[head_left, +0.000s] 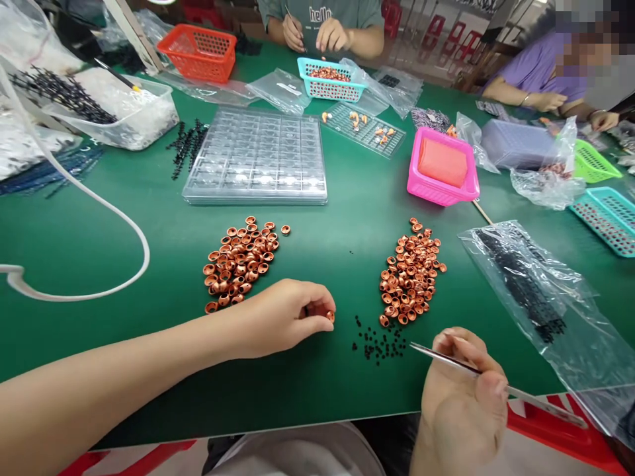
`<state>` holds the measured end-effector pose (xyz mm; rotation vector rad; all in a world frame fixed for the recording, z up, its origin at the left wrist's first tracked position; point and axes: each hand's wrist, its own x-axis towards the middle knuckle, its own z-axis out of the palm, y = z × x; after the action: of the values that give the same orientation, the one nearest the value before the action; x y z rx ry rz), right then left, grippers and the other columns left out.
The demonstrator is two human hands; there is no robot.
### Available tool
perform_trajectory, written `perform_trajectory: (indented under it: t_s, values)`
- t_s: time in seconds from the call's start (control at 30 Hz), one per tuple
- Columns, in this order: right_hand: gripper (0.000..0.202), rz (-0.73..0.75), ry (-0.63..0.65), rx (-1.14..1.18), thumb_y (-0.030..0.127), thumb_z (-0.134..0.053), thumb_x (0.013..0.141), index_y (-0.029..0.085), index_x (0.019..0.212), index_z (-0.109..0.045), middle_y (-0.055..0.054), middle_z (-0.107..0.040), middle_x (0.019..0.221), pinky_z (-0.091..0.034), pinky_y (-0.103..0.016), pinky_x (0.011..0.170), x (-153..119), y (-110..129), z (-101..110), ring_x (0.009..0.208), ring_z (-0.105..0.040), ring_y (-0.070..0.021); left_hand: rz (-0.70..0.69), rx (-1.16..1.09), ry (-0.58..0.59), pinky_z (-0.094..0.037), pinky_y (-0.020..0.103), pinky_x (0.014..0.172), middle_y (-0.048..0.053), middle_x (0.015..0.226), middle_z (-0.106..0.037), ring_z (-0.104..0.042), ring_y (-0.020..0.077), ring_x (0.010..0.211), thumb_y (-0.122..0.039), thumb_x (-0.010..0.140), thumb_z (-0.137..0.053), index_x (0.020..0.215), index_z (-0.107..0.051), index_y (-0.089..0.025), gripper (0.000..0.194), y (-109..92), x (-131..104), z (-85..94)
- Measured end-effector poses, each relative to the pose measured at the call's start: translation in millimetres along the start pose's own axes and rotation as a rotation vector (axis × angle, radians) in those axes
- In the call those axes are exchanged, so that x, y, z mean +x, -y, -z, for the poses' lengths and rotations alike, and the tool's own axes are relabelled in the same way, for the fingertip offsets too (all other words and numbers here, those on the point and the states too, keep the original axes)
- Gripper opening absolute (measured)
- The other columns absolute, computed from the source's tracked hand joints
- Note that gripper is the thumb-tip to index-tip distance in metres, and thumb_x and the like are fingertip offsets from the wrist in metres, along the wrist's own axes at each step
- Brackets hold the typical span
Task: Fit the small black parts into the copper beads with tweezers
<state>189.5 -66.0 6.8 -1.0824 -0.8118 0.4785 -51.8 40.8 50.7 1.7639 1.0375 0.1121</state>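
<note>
Between its thumb and fingertips, my left hand [292, 314] pinches a small copper-coloured cup [330, 317] just above the green table. My right hand [464, 396] grips metal tweezers [533, 398], their tips pointing left toward a scatter of tiny black discs [380, 344]. Whether the tips hold a disc is too small to tell. A pile of copper cups with holes [411, 274] lies beyond the discs. Another copper pile [241, 261] spreads behind my left forearm, partly hidden by it.
Stacked clear plastic trays [260, 158] sit mid-table. A pink basket [441, 165] holds an orange-red block. At right lies a clear bag of black parts [526, 284]; at left a white cable [141, 231] curves over the table. Two people work at the far side.
</note>
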Motion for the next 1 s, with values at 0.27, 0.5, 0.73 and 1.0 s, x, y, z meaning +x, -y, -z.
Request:
perform_trajectory:
  t_s: [0.27, 0.5, 0.73, 1.0]
  values:
    - [0.031, -0.144, 0.135, 0.047, 0.041, -0.045, 0.098, 0.023, 0.105, -0.069, -0.005, -0.057, 0.099, -0.046, -0.03, 0.053, -7.9, 0.6, 14.1, 0.069, -0.061, -0.0153, -0.035, 0.756, -0.225, -0.05, 0.043, 0.078, 0.012, 0.1, -0.064, -0.062, 0.0307, 0.093, -0.031, 0.092, -0.044, 0.101, -0.068, -0.018, 0.029, 15.5, -18.3, 26.6]
    - [0.032, -0.118, 0.132, 0.068, 0.035, -0.039, 0.101, 0.021, 0.104, -0.067, -0.005, -0.059, 0.095, -0.049, -0.031, 0.056, -6.8, -1.9, 11.1, 0.07, -0.064, -0.016, -0.348, 0.769, -0.308, -0.051, 0.043, 0.081, 0.014, 0.106, -0.064, -0.059, 0.0283, 0.095, -0.019, 0.094, -0.048, 0.109, -0.065, -0.012, 0.024, -16.1, -5.0, -3.4]
    - [0.033, -0.066, 0.131, 0.04, 0.032, -0.037, 0.101, 0.019, 0.104, -0.067, -0.006, -0.059, 0.096, -0.049, -0.03, 0.055, -9.0, -3.9, 13.7, 0.07, -0.064, -0.0155, -0.412, 0.591, -0.081, -0.051, 0.036, 0.078, 0.009, 0.094, -0.067, -0.061, 0.0241, 0.089, -0.024, 0.092, -0.059, 0.101, -0.068, -0.014, 0.016, -44.0, 49.3, -47.9]
    - [0.03, -0.108, 0.103, 0.012, 0.035, -0.041, 0.101, 0.019, 0.104, -0.067, -0.007, -0.062, 0.098, -0.054, -0.035, 0.065, -8.8, -4.9, 15.2, 0.081, -0.065, -0.0185, -0.306, 0.656, 0.038, -0.05, 0.033, 0.073, 0.009, 0.098, -0.066, -0.063, 0.0241, 0.089, -0.016, 0.088, -0.057, 0.091, -0.065, -0.015, 0.009, -65.0, 68.6, -44.4]
